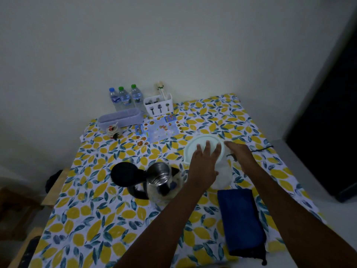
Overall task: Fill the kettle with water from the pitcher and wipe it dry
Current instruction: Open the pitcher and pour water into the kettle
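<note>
A steel kettle [162, 178] stands at the middle of the lemon-print tablecloth [92, 219], its black lid [125, 174] swung open to the left so the inside shows. Just right of it stands a clear pitcher [224, 176] with a round white lid [201, 141]. My left hand [202, 165] lies flat on that lid, fingers spread. My right hand [241, 153] is wrapped around the pitcher's right side; it is blurred and hides the handle. A folded blue cloth [241, 219] lies in front of the pitcher, near the table's front right.
Along the back edge by the wall stand three water bottles [124, 98], a white cutlery caddy [159, 105], a clear plastic box [120, 118] and a small jar [113, 130]. A printed sheet [158, 130] lies behind the kettle. A wooden edge [56, 186] shows at the left.
</note>
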The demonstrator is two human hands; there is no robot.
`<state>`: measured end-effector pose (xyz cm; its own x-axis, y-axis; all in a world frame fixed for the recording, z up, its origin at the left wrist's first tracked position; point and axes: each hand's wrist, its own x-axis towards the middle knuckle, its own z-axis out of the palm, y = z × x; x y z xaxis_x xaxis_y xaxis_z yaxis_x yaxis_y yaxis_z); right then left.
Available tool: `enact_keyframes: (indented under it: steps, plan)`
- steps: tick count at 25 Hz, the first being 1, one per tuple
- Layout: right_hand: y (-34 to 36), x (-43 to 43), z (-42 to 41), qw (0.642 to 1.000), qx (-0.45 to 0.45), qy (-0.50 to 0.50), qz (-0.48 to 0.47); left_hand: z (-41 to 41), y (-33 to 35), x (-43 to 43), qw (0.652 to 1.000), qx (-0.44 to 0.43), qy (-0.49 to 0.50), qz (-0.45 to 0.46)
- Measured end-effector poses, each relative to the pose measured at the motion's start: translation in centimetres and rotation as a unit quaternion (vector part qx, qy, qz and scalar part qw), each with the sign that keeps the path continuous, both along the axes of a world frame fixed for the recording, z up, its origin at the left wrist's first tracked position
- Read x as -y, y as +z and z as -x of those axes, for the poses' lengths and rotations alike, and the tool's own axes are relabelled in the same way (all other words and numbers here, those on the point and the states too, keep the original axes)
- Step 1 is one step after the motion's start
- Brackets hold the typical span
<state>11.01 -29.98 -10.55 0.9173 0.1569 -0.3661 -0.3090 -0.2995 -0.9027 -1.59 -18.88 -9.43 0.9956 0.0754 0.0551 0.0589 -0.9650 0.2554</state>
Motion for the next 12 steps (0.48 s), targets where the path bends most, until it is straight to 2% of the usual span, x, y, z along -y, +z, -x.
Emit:
enact_keyframes:
  steps: [3, 7, 12]
  plan:
    - [-1.8, 4.0, -2.3, 0.998, -0.032, -0.054, -0.031, -3.3, -0.6, 2.6, 0.998, -0.027, -0.056, -0.011]
    - [-3.5, 9.4, -5.7, 0.993, -0.029, -0.104, -0.055, -7.1, -1.9, 5.9, 0.993, -0.04, -0.112, -0.028]
    - [-5.2, 13.0, -9.3, 0.987, -0.034, -0.144, -0.06, -11.4, -3.4, 8.4, 0.988, -0.035, -0.14, -0.057]
